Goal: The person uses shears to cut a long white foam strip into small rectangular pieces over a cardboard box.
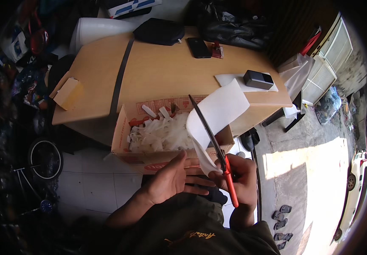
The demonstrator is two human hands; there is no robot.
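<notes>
Two hands, two very different jobs here: the right hand [243, 175] is wrapped round the red-handled scissors [223, 158] and pinches the lower end of a curling white sheet [230, 104] too, probably so one grip manages both. The blades slant up and away from the body, looking nearly together, with the sheet rising just beside them. Over to the left hand [166, 178], and it's loose, fingers spread, nothing visible in it, perhaps kept free to steady the sheet. Right ahead, the open carton [139, 158] sits at the near edge of the surface [162, 68], white scraps [162, 134] heaped inside; so close under the sheet, it seems well placed to catch pieces. What supports that carton, I can't tell.
</notes>
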